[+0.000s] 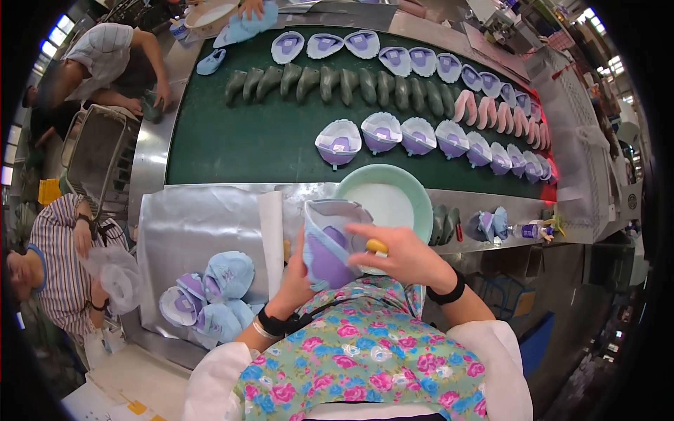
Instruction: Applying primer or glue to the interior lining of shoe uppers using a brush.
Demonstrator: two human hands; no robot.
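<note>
A purple and light-blue shoe upper (pixel 325 256) is held up in front of my apron, its opening facing up. My left hand (pixel 298 277) grips it along its left side. My right hand (pixel 407 256) is closed on a small tool with a rounded yellow handle (pixel 377 247); the tool's working end is hidden. Its extended fingers are at the upper's right rim, slightly blurred. Just behind them stands a pale green basin (pixel 424 203) with white liquid in it. More blue and purple uppers (pixel 228 274) lie piled on a metal sheet to the left.
Across the green conveyor belt (pixel 239 144) run two rows of purple uppers (pixel 382 133) and a row of dark green shoe lasts (pixel 326 85), continuing in pink lasts (pixel 486 111). A bottle (pixel 526 230) lies at the right ledge. Someone in striped clothing (pixel 62 242) sits left; another person (pixel 98 63) bends beyond.
</note>
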